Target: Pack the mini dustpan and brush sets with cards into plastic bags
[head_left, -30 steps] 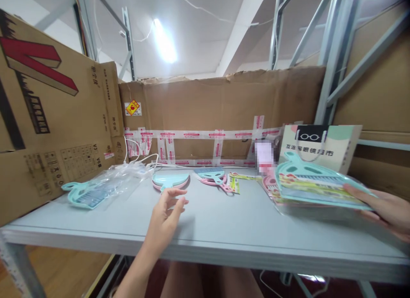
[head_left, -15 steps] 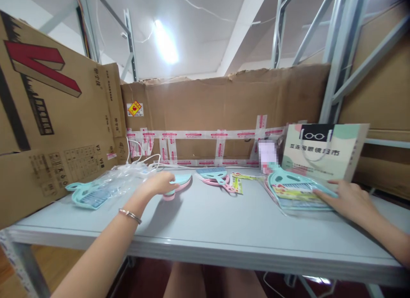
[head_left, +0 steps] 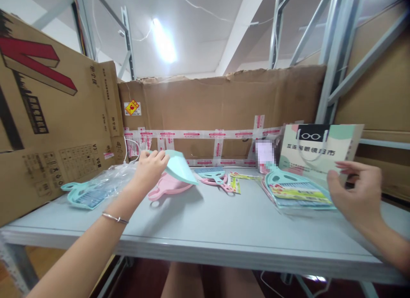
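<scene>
My left hand is closed on a mint-green dustpan, tilted and raised above the table. Beneath it lies a pink dustpan, its ringed handle toward me. At the right, my right hand is held with fingers apart, just beside a bagged mint dustpan and brush set with a yellow-green label card; the hand holds nothing. In the middle of the table sit a mint brush with blue bristles and a pink brush, next to loose label cards.
Another mint dustpan with a blue-bristled brush lies at the left beside clear plastic bags. Cardboard boxes wall the back and left of the grey table. A paper carrier bag stands at the back right.
My left hand has lifted the mint dustpan up and away from the pink one, which now shows more. My right hand has let go of the bagged set and risen slightly.
</scene>
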`<action>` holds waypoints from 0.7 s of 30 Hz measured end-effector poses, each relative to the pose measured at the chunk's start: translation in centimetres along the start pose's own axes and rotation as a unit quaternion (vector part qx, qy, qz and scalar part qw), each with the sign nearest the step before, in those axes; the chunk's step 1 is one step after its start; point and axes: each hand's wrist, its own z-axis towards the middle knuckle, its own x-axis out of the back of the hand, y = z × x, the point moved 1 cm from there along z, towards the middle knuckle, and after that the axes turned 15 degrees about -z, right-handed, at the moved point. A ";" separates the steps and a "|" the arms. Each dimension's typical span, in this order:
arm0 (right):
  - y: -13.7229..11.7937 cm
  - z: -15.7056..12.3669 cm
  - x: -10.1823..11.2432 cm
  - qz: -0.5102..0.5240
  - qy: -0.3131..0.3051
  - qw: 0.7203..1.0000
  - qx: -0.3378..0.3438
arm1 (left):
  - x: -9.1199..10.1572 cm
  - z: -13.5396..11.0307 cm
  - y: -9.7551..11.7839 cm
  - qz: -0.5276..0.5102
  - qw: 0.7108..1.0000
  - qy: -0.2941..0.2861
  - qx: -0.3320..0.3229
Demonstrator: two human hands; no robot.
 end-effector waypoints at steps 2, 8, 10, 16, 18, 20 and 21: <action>-4.2 0.3 0.8 0.093 -0.046 0.995 0.010 | 1.6 0.5 0.5 -0.044 0.997 0.013 -0.068; -16.0 -0.2 0.2 0.382 -0.492 0.782 -0.002 | 3.2 2.4 4.2 -0.204 0.962 -0.084 -0.161; -17.9 -1.1 -0.5 0.444 -0.616 0.651 0.008 | 2.3 2.6 4.8 -0.269 0.948 -0.084 -0.148; -19.3 -2.4 -2.5 0.451 -0.510 0.725 -0.103 | -2.1 2.4 4.1 -0.576 0.807 0.077 0.105; -19.4 -2.2 -2.9 0.432 -0.484 0.753 -0.111 | -3.3 2.3 4.2 -0.663 0.728 -0.015 0.173; -19.3 -1.8 -3.5 0.450 -0.498 0.736 -0.089 | -4.2 2.3 4.0 -0.693 0.686 -0.061 0.212; -19.1 -1.5 -4.0 0.462 -0.500 0.729 -0.075 | -4.5 2.3 3.6 -0.692 0.681 -0.033 0.237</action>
